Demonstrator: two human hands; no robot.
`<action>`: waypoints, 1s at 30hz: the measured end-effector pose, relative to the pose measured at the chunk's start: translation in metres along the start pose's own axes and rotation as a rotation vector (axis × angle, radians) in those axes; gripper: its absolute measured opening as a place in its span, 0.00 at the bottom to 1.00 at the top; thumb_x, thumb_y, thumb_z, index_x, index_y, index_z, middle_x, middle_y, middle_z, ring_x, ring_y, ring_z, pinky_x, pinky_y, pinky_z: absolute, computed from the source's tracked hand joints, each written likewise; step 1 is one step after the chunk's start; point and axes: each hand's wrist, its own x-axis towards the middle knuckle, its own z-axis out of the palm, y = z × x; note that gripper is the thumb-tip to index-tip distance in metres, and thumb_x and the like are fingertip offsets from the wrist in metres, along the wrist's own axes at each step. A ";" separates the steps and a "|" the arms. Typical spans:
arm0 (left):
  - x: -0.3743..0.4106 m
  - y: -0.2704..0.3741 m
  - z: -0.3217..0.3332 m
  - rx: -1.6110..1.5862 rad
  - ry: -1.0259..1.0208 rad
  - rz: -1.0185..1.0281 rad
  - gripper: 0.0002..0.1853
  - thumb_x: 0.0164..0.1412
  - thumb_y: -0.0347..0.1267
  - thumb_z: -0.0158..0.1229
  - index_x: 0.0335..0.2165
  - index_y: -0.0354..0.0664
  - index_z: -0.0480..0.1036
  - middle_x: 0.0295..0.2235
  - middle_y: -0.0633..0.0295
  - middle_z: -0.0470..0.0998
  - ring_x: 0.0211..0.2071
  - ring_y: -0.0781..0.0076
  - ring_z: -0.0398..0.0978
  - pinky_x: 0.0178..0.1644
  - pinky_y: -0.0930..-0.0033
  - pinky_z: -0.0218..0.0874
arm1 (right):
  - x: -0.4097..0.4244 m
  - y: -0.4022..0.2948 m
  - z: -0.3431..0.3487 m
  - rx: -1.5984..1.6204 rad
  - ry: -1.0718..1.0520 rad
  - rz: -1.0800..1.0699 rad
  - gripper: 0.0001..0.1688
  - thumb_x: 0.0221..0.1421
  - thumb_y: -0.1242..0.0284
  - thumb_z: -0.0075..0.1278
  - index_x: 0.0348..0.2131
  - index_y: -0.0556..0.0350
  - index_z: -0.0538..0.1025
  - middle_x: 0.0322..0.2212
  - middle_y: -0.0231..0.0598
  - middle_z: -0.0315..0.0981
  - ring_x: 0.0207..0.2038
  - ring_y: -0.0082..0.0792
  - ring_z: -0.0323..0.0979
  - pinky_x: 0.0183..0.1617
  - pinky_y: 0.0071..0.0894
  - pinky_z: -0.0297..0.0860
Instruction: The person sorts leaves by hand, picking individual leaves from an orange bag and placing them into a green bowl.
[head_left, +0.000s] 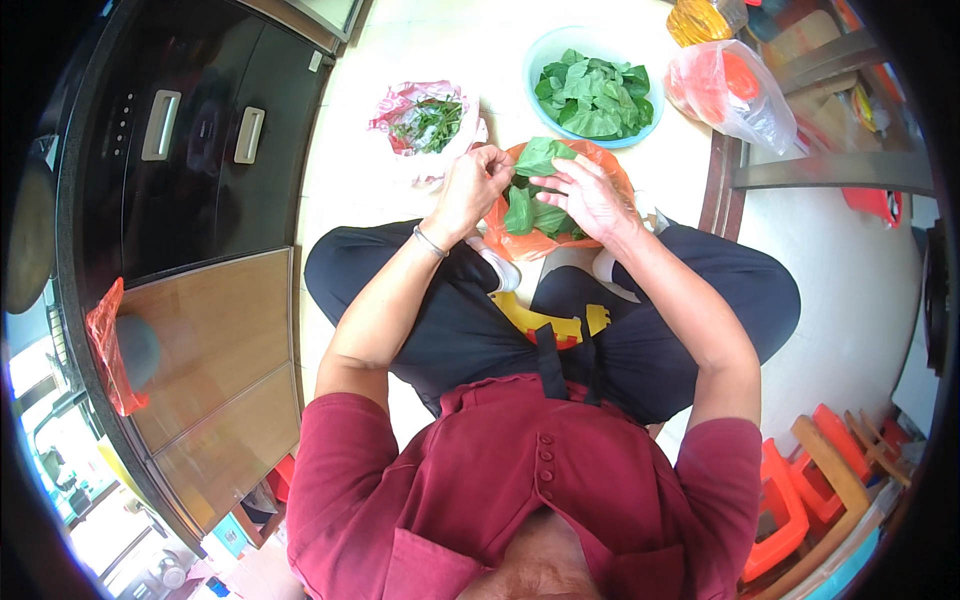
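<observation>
A broad green leaf (541, 156) is held between my two hands, above an orange plastic bag (517, 244). My left hand (480, 180) pinches it at the stem end, thumb against fingers. On the other side, my right hand (589, 191) grips the leaf's edge between thumb and index finger, with the other fingers spread. More leafy greens (547, 216) lie inside the open orange bag. Beyond it, a pale blue plastic basin (654, 127) holds a heap of picked leaves (596, 94). A pink and white plastic bag (472, 124) to the left contains stems and trimmings (435, 124).
Black cabinet fronts with pale handles (162, 125) line the left side, above a wooden cabinet panel (217, 360). A clear bag with red contents (727, 86) and a bottle of yellow oil (694, 22) stand at upper right. Red plastic stools (776, 510) are at lower right.
</observation>
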 end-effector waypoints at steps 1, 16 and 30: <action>0.000 0.002 -0.001 0.022 -0.013 -0.012 0.07 0.59 0.28 0.61 0.36 0.35 0.77 0.26 0.61 0.81 0.23 0.81 0.75 0.30 0.71 0.67 | 0.003 0.001 -0.007 0.000 0.042 -0.019 0.21 0.63 0.70 0.53 0.52 0.58 0.68 0.46 0.45 0.73 0.48 0.40 0.75 0.46 0.39 0.74; -0.005 0.021 0.001 0.163 -0.125 0.121 0.05 0.54 0.27 0.60 0.30 0.35 0.78 0.22 0.54 0.78 0.22 0.64 0.77 0.31 0.63 0.68 | -0.012 0.002 0.013 -1.626 -0.040 -1.027 0.15 0.50 0.74 0.57 0.40 0.53 0.75 0.43 0.43 0.72 0.53 0.47 0.66 0.60 0.50 0.59; -0.007 0.018 0.012 0.229 -0.052 0.386 0.03 0.50 0.26 0.62 0.25 0.37 0.76 0.20 0.52 0.77 0.25 0.52 0.77 0.39 0.56 0.67 | -0.010 0.003 0.009 -1.331 -0.127 -0.587 0.09 0.52 0.74 0.51 0.33 0.59 0.69 0.28 0.49 0.72 0.36 0.54 0.72 0.42 0.48 0.66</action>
